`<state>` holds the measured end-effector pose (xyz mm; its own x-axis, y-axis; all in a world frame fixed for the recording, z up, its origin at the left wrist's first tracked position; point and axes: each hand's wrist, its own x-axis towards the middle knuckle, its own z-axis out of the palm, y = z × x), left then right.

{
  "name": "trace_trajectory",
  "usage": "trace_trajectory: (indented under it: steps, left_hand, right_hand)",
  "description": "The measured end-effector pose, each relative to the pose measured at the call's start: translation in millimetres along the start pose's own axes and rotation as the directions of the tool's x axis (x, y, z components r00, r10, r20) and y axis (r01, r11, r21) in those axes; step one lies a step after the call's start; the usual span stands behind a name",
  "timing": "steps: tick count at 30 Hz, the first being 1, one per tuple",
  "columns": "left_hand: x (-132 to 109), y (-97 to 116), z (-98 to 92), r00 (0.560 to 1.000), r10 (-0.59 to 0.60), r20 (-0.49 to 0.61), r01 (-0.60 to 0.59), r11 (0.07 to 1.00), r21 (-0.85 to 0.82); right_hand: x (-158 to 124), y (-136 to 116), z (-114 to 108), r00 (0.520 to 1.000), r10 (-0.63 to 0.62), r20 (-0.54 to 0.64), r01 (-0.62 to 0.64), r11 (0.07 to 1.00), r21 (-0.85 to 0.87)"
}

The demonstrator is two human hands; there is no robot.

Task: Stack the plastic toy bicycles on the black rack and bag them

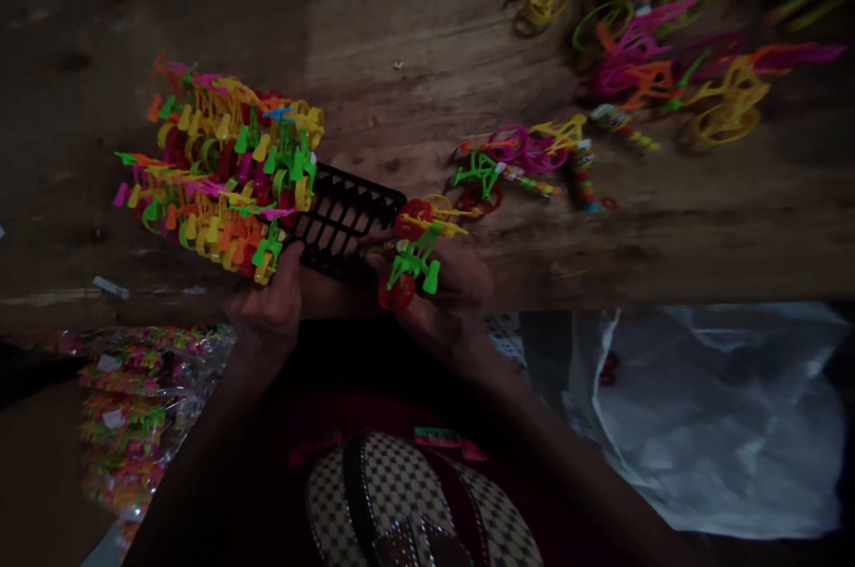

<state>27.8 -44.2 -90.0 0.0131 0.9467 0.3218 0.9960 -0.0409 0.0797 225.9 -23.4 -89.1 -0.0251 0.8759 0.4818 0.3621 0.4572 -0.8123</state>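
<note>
A black slotted rack [347,215] lies at the table's near edge, its left part packed with rows of small plastic toy bicycles [214,184] in yellow, green, orange and pink. My left hand [271,304] is closed on the rack's near side, thumb up against the toys. At the rack's right end, my right hand [460,282] holds a green toy bicycle [415,263] with red wheels. Yellow plastic parts show just above that bicycle; whether they belong to it I cannot tell. The right fingertips are partly hidden behind the toy.
To the right lie loose toy bicycles [481,171] and small tubes of coloured beads [527,180]. A larger, blurred pile [641,60] is at the far right. Below the table edge are bagged toys [126,425] on the left and a white plastic bag [721,425] on the right.
</note>
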Motion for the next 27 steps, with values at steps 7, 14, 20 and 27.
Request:
trace_trajectory:
  steps: [7,14,20,27]
  left_hand:
    - [-1.9,3.7,2.9,0.988,0.074,-0.137,-0.064,0.995,0.075]
    - [-2.9,7.3,3.9,0.996,-0.001,-0.088,-0.001,1.000,-0.019]
    - [-2.9,3.3,4.3,0.968,0.159,-0.194,-0.155,0.987,0.033]
    - [-17.2,-3.9,-7.4,0.932,0.244,-0.269,-0.270,0.961,-0.063]
  right_hand:
    - [2.5,-2.9,-2.0,0.999,-0.012,0.047,0.013,1.000,-0.028]
    - [0.6,1.5,0.1,0.997,-0.043,0.059,0.045,0.998,-0.032]
    - [2.4,0.8,2.7,0.996,-0.073,0.054,0.072,0.997,0.021]
    - [0.1,-3.1,13.5,0.999,0.013,0.048,-0.019,0.991,0.129]
